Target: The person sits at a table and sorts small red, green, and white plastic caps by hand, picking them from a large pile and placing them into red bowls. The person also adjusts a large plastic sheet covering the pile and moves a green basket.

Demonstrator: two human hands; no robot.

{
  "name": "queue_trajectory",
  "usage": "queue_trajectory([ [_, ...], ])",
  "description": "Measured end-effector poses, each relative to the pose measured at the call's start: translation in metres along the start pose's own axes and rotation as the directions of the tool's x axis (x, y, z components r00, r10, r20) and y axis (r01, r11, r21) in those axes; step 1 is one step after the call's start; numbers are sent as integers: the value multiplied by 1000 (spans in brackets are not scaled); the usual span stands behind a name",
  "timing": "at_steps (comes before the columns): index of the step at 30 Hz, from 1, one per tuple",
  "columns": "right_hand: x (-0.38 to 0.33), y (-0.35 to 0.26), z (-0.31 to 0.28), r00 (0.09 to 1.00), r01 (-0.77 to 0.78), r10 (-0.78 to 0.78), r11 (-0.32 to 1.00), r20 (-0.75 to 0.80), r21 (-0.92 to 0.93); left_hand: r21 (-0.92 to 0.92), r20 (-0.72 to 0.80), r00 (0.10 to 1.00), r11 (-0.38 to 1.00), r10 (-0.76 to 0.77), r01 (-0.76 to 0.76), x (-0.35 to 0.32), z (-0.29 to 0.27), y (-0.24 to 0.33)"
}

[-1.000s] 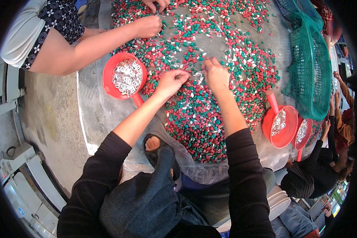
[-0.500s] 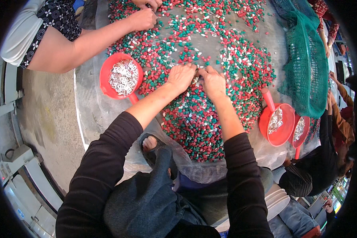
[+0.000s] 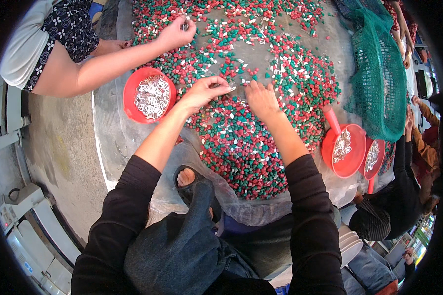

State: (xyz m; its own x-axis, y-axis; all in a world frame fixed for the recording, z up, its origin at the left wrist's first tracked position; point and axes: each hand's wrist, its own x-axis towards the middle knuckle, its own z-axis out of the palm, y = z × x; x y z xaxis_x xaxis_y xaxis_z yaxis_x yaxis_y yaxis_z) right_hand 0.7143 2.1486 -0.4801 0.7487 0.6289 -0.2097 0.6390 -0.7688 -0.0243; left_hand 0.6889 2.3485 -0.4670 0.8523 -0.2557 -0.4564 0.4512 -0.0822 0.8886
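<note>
My left hand (image 3: 205, 93) is raised over the pile, with thumb and fingers pinched on a small silver metal buckle (image 3: 232, 89). To its right, my right hand (image 3: 262, 101) rests at the pile with bent fingers pressed together; whatever lies under the fingertips is hidden. Beneath both hands spreads a thick layer of small red and green cone-shaped pieces (image 3: 241, 157), with silver-white metal pieces scattered among them. Left of my left forearm stands a red scoop (image 3: 129, 101) holding many silver buckles (image 3: 152, 96).
Two more red scoops, one nearer (image 3: 349, 164) and one behind it (image 3: 379, 166), hold metal pieces at the right. A green mesh net (image 3: 374, 73) covers a basket at the far right. A co-worker's hand (image 3: 178, 33) works at the upper left. Clear plastic sheeting (image 3: 261, 214) edges the near side.
My left hand has moved left, away from my right, with a buckle in its pinch. My right hand has shifted slightly left. The co-worker's raised hand shows a small piece.
</note>
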Motion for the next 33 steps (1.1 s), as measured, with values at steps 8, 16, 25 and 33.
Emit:
queue_trajectory([
  [8,-12,-6,-25,961,-193,273,783,-48,591,-711,111,993,696,-33,103,-8,7,-14],
  [16,-4,-3,-20,960,-272,248,935,130,228,-835,120,983,521,-140,176,0,17,-28],
  [25,-11,-13,-21,958,-261,253,964,136,46,-777,13,976,612,-219,148,-18,18,-19],
  [33,19,-19,-15,962,-213,267,870,-62,445,-827,-22,965,548,-260,128,-21,21,-33],
])
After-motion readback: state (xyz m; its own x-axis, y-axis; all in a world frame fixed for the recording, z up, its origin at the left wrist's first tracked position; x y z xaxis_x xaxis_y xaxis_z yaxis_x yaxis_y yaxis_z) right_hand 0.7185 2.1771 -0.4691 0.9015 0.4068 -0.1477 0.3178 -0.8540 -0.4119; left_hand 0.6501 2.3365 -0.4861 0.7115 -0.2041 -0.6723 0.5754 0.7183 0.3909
